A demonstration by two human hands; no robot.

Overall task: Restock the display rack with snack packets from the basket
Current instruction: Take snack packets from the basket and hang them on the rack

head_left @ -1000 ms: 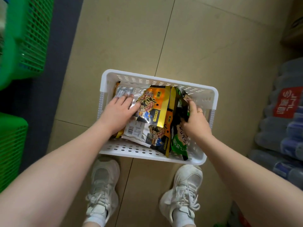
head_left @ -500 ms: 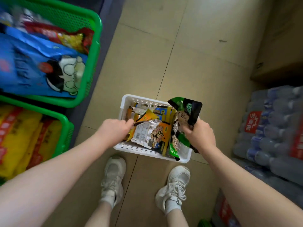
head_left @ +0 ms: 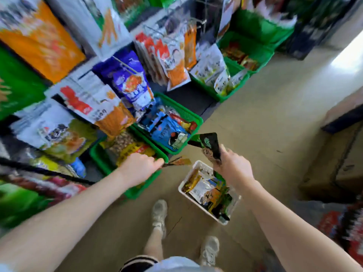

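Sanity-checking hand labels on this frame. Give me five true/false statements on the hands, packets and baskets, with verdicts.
1. The right hand holds a black-and-green packet. True.
2. The left hand holds nothing. False: it grips an orange packet, seen nearly edge-on.
3. The white basket sits on the floor and has packets in it. True.
4. The black-and-green packet already hangs on the display rack. False: the right hand holds it up above the white basket.
5. The basket with the blue packet in it is white. False: it is a green basket.
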